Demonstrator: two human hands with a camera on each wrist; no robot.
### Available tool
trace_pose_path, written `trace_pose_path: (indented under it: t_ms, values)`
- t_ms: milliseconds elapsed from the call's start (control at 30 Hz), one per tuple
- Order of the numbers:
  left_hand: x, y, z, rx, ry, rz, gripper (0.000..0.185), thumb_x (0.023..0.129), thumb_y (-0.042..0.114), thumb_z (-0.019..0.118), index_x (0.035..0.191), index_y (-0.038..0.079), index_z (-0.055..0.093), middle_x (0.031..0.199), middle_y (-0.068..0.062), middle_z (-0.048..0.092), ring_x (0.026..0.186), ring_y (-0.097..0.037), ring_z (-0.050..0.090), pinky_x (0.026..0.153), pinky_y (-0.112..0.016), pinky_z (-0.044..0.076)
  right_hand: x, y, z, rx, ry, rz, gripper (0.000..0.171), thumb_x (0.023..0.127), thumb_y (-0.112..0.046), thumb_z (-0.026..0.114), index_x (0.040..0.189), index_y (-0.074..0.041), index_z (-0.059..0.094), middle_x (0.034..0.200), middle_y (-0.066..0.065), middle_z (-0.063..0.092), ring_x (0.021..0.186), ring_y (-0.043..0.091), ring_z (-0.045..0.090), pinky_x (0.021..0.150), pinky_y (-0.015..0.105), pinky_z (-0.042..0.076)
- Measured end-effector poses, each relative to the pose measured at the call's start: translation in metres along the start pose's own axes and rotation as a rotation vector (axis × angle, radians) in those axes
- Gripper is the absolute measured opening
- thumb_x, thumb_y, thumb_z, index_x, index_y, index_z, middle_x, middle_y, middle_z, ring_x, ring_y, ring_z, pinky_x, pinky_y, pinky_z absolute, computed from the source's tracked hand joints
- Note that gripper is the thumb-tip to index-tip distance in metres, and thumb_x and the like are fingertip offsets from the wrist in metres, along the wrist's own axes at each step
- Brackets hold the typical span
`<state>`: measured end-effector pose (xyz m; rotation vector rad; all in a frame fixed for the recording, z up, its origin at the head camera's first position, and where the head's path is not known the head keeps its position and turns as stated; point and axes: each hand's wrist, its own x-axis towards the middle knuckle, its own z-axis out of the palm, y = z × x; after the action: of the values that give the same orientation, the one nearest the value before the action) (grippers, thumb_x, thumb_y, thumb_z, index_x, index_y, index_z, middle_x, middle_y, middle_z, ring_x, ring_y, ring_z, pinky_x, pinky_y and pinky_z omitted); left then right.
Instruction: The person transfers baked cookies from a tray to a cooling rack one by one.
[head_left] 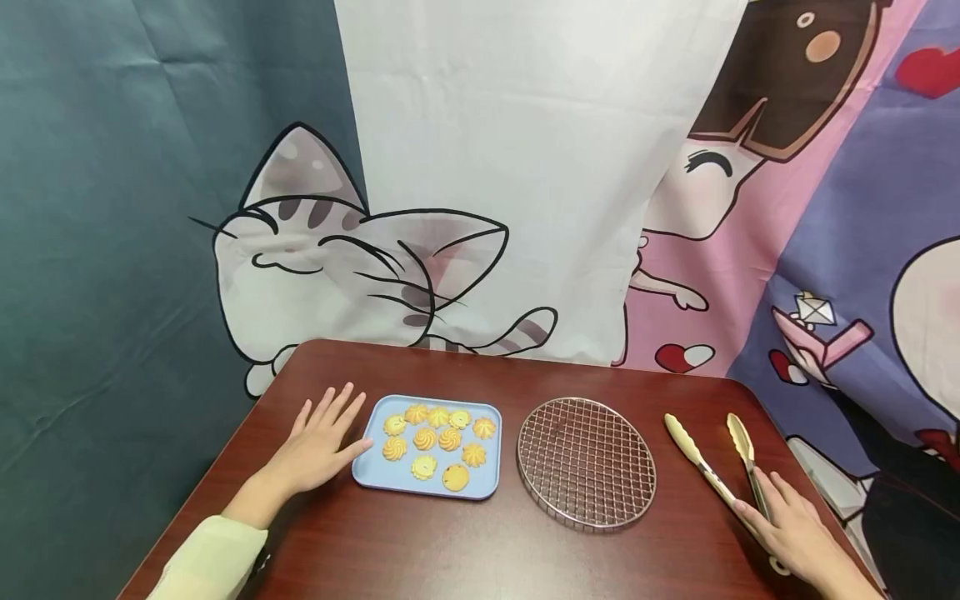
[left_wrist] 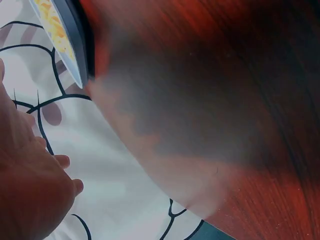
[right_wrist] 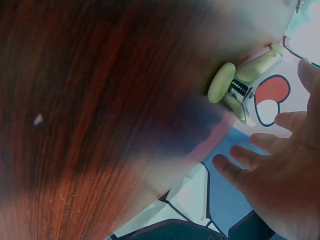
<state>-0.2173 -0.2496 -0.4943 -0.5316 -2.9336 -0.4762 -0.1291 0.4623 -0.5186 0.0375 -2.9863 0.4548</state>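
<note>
A blue tray (head_left: 427, 488) holds several golden cookies (head_left: 424, 439), mostly piped swirls and flower shapes. My left hand (head_left: 318, 450) hovers at the tray's left side, fingers spread, its thumb tip overlapping the rim in the head view. The left wrist view shows that hand (left_wrist: 30, 175) apart from the tray's edge (left_wrist: 75, 60). To the right, tongs (head_left: 701, 461) lie spread, with pale cream tips. Over their handle end is my right hand (head_left: 795, 529), fingers extended. In the right wrist view the tongs (right_wrist: 257, 67) appear just beyond the fingers of that hand (right_wrist: 280, 170), not gripped.
Between tray and tongs lies a round wire cooling rack (head_left: 587, 462). Everything sits on a dark red-brown wooden table (head_left: 420, 550) with rounded far corners. Behind its far edge hangs a cartoon-printed curtain (head_left: 540, 167).
</note>
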Motion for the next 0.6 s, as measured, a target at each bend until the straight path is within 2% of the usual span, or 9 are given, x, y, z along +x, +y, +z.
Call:
trace_pose_path:
  t_ms: [167,600]
  values:
    - [-0.001,-0.001,0.004,0.006,-0.007,-0.004,0.084,0.097,0.063,0.054,0.160,0.011,0.032,0.167,-0.017,0.022,0.152,-0.046,0.016,0.117,-0.069,0.007,0.000,0.002,0.000,-0.007,-0.064,0.029,0.074,0.104,-0.041,0.055,0.146,0.015,0.031,0.137,0.052,0.030,0.115,0.073,0.034,0.090,0.078,0.031]
    - [-0.003,0.003,0.016,0.029,-0.039,-0.006,0.085,0.097,0.062,0.056,0.159,0.009,0.033,0.166,-0.016,0.025,0.151,-0.045,0.022,0.116,-0.069,0.011,0.002,0.006,0.002,-0.020,-0.122,0.062,0.084,0.101,-0.048,0.057,0.144,0.020,0.029,0.135,0.054,0.029,0.114,0.076,0.034,0.091,0.081,0.031]
